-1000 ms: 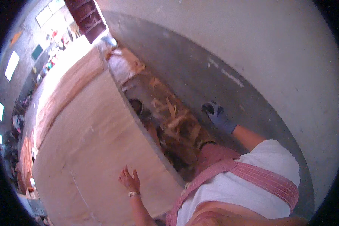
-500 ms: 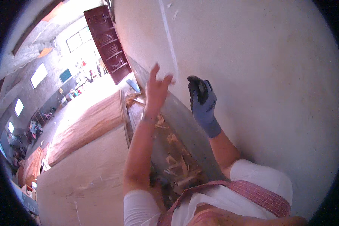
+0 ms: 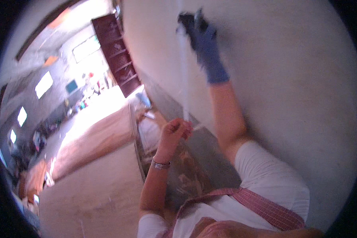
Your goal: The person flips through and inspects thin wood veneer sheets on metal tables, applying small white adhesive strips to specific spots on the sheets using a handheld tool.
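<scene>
A narrow white strip [image 3: 185, 79] runs down the large pale wall or panel [image 3: 281, 79] before me. My right hand [image 3: 202, 33], in a blue-grey glove with black fingers, reaches high up beside the strip. Its fingers look bent but apart, their tips at the strip's upper part; motion blurs them. Lower down, my bare left hand [image 3: 175, 131] is closed with curled fingers, and the strip's lower end meets its fingertips. A banded bracelet or watch [image 3: 161, 163] circles the left wrist.
Below my hands lies a grey ledge or trough with scraps [image 3: 188, 178]. Large brown sheets or boards [image 3: 95, 190] lie to the left. A dark red shelf-like frame [image 3: 116, 53] stands farther off, and bright windows [image 3: 43, 84] line the far-left wall.
My right hand has risen along the wall to the upper strip. My left hand has dropped and its fingers have curled closed. The strip now appears longer, reaching down to the left hand.
</scene>
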`<move>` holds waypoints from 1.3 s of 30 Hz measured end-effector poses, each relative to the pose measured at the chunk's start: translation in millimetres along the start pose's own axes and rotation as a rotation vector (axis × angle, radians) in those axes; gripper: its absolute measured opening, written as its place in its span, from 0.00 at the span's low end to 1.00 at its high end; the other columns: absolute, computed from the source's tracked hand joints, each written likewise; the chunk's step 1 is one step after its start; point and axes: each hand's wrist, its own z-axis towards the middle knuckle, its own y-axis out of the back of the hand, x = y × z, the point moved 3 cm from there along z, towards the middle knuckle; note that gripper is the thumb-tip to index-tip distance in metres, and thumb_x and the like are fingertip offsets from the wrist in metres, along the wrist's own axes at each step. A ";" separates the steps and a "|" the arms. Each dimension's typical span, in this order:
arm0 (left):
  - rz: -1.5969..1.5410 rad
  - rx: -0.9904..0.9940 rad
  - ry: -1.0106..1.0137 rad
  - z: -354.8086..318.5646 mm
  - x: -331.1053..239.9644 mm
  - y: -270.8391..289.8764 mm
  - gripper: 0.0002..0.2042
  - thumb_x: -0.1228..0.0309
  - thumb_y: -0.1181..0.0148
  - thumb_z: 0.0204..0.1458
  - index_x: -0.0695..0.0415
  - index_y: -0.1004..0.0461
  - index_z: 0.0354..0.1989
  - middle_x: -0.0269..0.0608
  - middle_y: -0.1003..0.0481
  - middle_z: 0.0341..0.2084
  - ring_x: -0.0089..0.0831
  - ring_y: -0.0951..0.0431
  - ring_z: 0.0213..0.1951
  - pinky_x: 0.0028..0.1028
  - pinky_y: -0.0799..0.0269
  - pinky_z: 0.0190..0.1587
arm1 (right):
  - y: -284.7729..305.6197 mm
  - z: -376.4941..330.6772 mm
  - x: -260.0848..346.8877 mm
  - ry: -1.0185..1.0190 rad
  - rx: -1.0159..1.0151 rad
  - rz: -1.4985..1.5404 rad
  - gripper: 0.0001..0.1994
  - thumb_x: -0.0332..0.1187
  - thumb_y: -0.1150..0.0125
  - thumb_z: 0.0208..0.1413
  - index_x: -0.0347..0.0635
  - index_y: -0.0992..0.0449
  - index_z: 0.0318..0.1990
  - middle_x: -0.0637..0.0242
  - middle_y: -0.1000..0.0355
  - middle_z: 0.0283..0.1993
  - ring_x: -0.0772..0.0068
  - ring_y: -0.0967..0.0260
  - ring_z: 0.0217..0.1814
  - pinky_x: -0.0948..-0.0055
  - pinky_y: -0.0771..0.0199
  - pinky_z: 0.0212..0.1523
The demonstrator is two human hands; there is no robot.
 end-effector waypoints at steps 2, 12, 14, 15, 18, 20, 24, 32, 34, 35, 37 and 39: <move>-0.005 0.125 0.100 -32.1 32.3 3.7 0.11 0.63 0.45 0.62 0.58 0.23 0.36 0.31 0.23 0.26 0.18 0.25 0.28 0.21 0.30 0.29 | -12.6 30.5 -15.7 -0.017 0.074 -0.057 0.18 0.37 0.39 0.59 0.36 0.27 0.52 0.58 0.24 0.41 0.67 0.25 0.39 0.69 0.24 0.38; 1.005 -0.195 0.051 -68.0 54.7 106.0 0.25 0.64 0.44 0.55 0.63 0.37 0.59 0.56 0.27 0.48 0.52 0.25 0.48 0.40 0.28 0.51 | 39.9 -71.2 62.0 -0.414 0.428 0.365 0.17 0.39 0.49 0.65 0.40 0.26 0.54 0.62 0.25 0.41 0.76 0.26 0.39 0.77 0.25 0.33; 0.520 -0.173 -0.185 -33.1 -2.2 100.3 0.26 0.57 0.47 0.60 0.64 0.38 0.60 0.54 0.29 0.53 0.42 0.25 0.53 0.34 0.30 0.53 | 48.8 -111.4 67.0 -0.494 0.460 0.508 0.18 0.41 0.49 0.64 0.39 0.25 0.53 0.63 0.24 0.38 0.78 0.27 0.35 0.78 0.26 0.29; 0.116 -0.066 -0.257 -16.8 -38.8 77.3 0.29 0.53 0.45 0.59 0.65 0.36 0.59 0.50 0.28 0.52 0.37 0.26 0.54 0.32 0.29 0.53 | 52.2 -122.9 66.5 -0.512 0.477 0.512 0.18 0.42 0.48 0.64 0.38 0.25 0.52 0.63 0.24 0.36 0.78 0.27 0.33 0.79 0.27 0.27; 0.007 0.063 -0.370 -8.3 -121.7 19.8 0.20 0.58 0.52 0.64 0.66 0.27 0.48 0.49 0.26 0.51 0.32 0.23 0.51 0.30 0.27 0.53 | 49.2 -149.6 70.5 -0.593 0.534 0.499 0.18 0.41 0.46 0.63 0.37 0.26 0.52 0.63 0.24 0.34 0.78 0.28 0.30 0.81 0.28 0.26; -0.222 0.017 -0.324 -7.2 -124.4 -1.1 0.17 0.62 0.53 0.64 0.66 0.26 0.41 0.45 0.23 0.46 0.32 0.22 0.49 0.30 0.26 0.52 | 47.8 -158.7 70.6 -0.590 0.484 0.538 0.17 0.39 0.48 0.63 0.37 0.28 0.53 0.64 0.25 0.34 0.79 0.28 0.30 0.81 0.29 0.26; -0.162 -0.220 -0.540 9.9 -86.1 12.0 0.13 0.68 0.53 0.63 0.66 0.27 0.36 0.43 0.21 0.39 0.33 0.20 0.45 0.31 0.25 0.49 | 21.9 -194.4 74.6 -0.624 0.399 0.655 0.17 0.33 0.50 0.63 0.37 0.32 0.57 0.66 0.27 0.33 0.79 0.30 0.30 0.83 0.31 0.27; -0.099 -0.475 -0.005 -116.1 -31.9 91.2 0.22 0.58 0.40 0.59 0.67 0.33 0.48 0.40 0.23 0.32 0.23 0.23 0.31 0.22 0.28 0.32 | 16.6 -277.5 113.7 -0.806 0.889 0.899 0.25 0.30 0.45 0.63 0.39 0.40 0.66 0.78 0.38 0.20 0.88 0.42 0.20 0.86 0.43 0.21; -0.149 -0.357 0.094 -157.4 9.0 122.2 0.20 0.59 0.37 0.56 0.65 0.28 0.43 0.37 0.23 0.30 0.20 0.25 0.28 0.21 0.28 0.31 | 10.2 -319.7 122.8 -0.864 1.088 0.876 0.27 0.31 0.45 0.63 0.40 0.42 0.68 0.79 0.39 0.18 0.90 0.47 0.17 0.85 0.47 0.18; -0.339 -0.306 0.128 -172.0 27.1 128.2 0.17 0.60 0.36 0.56 0.64 0.26 0.40 0.35 0.23 0.28 0.20 0.25 0.28 0.21 0.28 0.31 | 7.7 -336.9 126.5 -0.903 1.188 0.887 0.27 0.30 0.44 0.62 0.41 0.42 0.68 0.79 0.39 0.19 0.89 0.46 0.17 0.84 0.46 0.18; -0.306 -0.330 0.202 -198.8 42.9 138.6 0.14 0.62 0.36 0.56 0.63 0.24 0.35 0.34 0.24 0.26 0.20 0.26 0.26 0.21 0.28 0.30 | 8.1 -366.4 126.7 -0.982 1.389 0.885 0.28 0.28 0.43 0.60 0.43 0.42 0.68 0.78 0.37 0.20 0.88 0.45 0.18 0.84 0.44 0.19; -0.259 -0.308 0.268 -219.5 63.0 152.3 0.12 0.63 0.36 0.55 0.61 0.23 0.32 0.33 0.24 0.24 0.19 0.26 0.26 0.21 0.28 0.30 | 2.7 -387.9 132.2 -0.941 1.573 0.824 0.29 0.25 0.41 0.58 0.42 0.39 0.67 0.78 0.33 0.24 0.88 0.40 0.22 0.82 0.37 0.23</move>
